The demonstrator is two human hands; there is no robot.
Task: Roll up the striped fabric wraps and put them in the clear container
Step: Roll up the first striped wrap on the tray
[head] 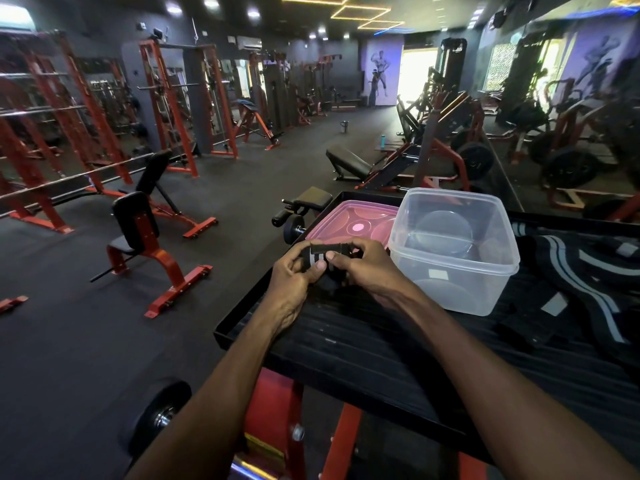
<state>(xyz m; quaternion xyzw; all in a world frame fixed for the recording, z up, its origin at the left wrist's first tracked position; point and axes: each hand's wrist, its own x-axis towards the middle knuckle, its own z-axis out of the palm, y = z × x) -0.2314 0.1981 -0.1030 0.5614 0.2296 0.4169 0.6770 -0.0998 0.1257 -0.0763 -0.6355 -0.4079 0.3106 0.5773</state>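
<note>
Item in hand: one striped fabric wrap (320, 259), black with pale stripes, wound into a tight roll and held above the near-left part of the counter (346, 344); left hand (294, 275), grip clamped on the roll, thumb across its striped face and fingers curled behind; right hand (360, 263), grip likewise pinched on the roll, thumb on the front and fingers over the dark tab at the top; step judged: the end of rolling, the tab apparently being pressed down to fasten the coil, though whether it has caught cannot be told; clear container (453, 251), open, just beside the right hand on its right side, standing on the counter; no wrap can be made out in it, only round shapes seen through its walls, which cannot be identified; pink lid (349, 221) lying flat behind the hands, touching or just beside the container; unrolled wraps (575, 268), a loose striped heap further right on the counter, so most of the task is judged outstanding; next move calls for keeping the coil tight while carrying it right, over the rim, and letting it down inside without it springing loose; hard to make out: the lower part of the roll, lost in shadow between the palms; the count of wraps in the heap, which runs off the right edge; the counter's right end, cut off.
</note>
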